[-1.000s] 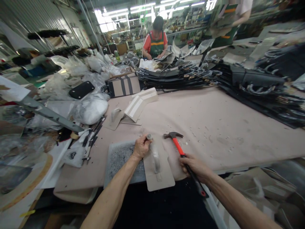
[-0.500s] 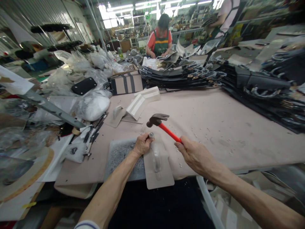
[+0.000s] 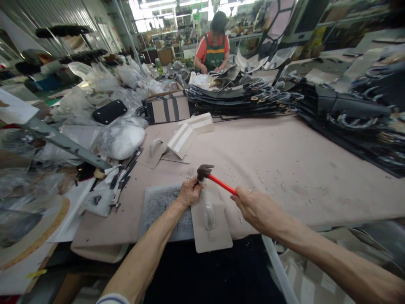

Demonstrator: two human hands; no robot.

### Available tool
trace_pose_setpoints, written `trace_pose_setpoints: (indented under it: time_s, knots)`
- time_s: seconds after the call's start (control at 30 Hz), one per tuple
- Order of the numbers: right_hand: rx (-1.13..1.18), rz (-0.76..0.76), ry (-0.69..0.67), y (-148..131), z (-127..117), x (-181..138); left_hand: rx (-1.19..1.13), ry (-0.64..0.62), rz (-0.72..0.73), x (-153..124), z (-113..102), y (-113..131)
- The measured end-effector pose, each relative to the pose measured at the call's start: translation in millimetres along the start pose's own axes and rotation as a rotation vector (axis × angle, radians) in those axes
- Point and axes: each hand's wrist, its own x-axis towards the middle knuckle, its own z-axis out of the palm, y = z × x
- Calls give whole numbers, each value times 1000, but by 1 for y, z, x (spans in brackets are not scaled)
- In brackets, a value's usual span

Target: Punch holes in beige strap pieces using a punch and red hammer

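Note:
My left hand (image 3: 189, 192) is closed around a small metal punch (image 3: 200, 182), held upright on a beige leather piece (image 3: 210, 223). That piece lies partly on a grey cutting pad (image 3: 158, 207) at the table's near edge. My right hand (image 3: 253, 207) grips the red handle of a hammer (image 3: 209, 174). The dark hammer head sits right on top of the punch.
A person in a red shirt and green apron (image 3: 213, 48) works at the far end. Stacks of black bag parts (image 3: 332, 109) line the right and back. Beige folded pieces (image 3: 186, 135), a striped bag (image 3: 166, 109) and plastic-wrapped items (image 3: 120, 137) lie to the left.
The hammer rose from the table in my right hand, then swung down onto the punch. My left hand kept the punch in place.

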Motion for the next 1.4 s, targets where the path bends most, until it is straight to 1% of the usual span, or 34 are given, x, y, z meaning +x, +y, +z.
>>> trace_pose_setpoints:
  time_s: [0.03, 0.07, 0.1, 0.13, 0.23, 0.27, 0.3, 0.33, 0.4, 0.43, 0.47, 0.53, 0.6, 0.67, 0.77, 0.83, 0.9, 0.93, 1.0, 1.03, 1.07, 1.1, 1.17, 1.23, 1.3, 1.33, 1.4]
  knots:
    - [-18, -10, -54, 1, -2, 1, 2, -1, -2, 0, 0, 1]
    - [-22, -15, -74, 2, -5, 2, 1, -2, 1, 0, 0, 1]
    - [-10, -15, -54, 2, -10, 4, -1, -1, 7, 0, 0, 2]
    - [14, -13, 3, 0, -15, 6, -4, 0, 13, 0, 0, 2]
    - [109, 15, 247, -5, -21, 8, -19, -1, 12, -1, 1, 3]
    - [124, 17, 279, -6, -19, 7, -21, -1, 9, -1, 1, 3]
    - [118, 16, 262, -6, -15, 5, -19, 0, 6, -1, 1, 3]
    - [93, 11, 201, -5, -11, 3, -13, 0, 3, -1, 1, 3]
    - [21, 4, 16, -1, -5, -1, 1, -1, -6, -1, 1, 3]
    - [-9, 10, -60, 1, -3, -2, 7, -1, -11, -1, 1, 3]
    - [-25, 21, -106, 4, -1, -4, 13, -2, -15, -1, 1, 3]
    - [-14, 44, -131, 9, 1, -5, 27, 1, -19, -2, 2, 3]
    - [42, 89, -130, 16, 9, -4, 35, 13, -17, -2, 2, 3]
    - [140, 154, -136, 25, 24, -4, 35, 15, -7, -2, 2, 4]
    - [273, 250, -159, 43, 57, -8, 33, 9, 20, -1, 2, 5]
    - [261, 321, -192, 52, 76, -12, 33, 10, 37, -1, 1, 6]
    - [173, 374, -188, 54, 86, -17, 34, 17, 43, -1, 1, 5]
    - [120, 365, -145, 50, 88, -19, 35, 21, 42, -2, 1, 5]
    - [73, 284, 9, 32, 88, -20, 35, 30, 35, -2, 2, 3]
    - [90, 227, 84, 19, 86, -19, 35, 34, 31, -3, 3, 3]
    - [135, 171, 129, 4, 85, -17, 33, 37, 28, -2, 4, 2]
    - [197, 128, 125, -12, 85, -14, 24, 44, 20, -2, 5, 2]
    - [277, 91, 19, -42, 89, -8, -45, 100, -34, 1, 7, 1]
    - [274, 107, -102, -63, 95, -3, -206, 245, -140, 4, 7, 1]
    - [246, 149, -143, -72, 100, -2, -369, 398, -227, 6, 4, 1]
    - [238, 156, -142, -73, 101, -3, -420, 436, -242, 6, 1, 1]
    - [235, 148, -136, -69, 101, -7, -441, 434, -225, 2, -7, 0]
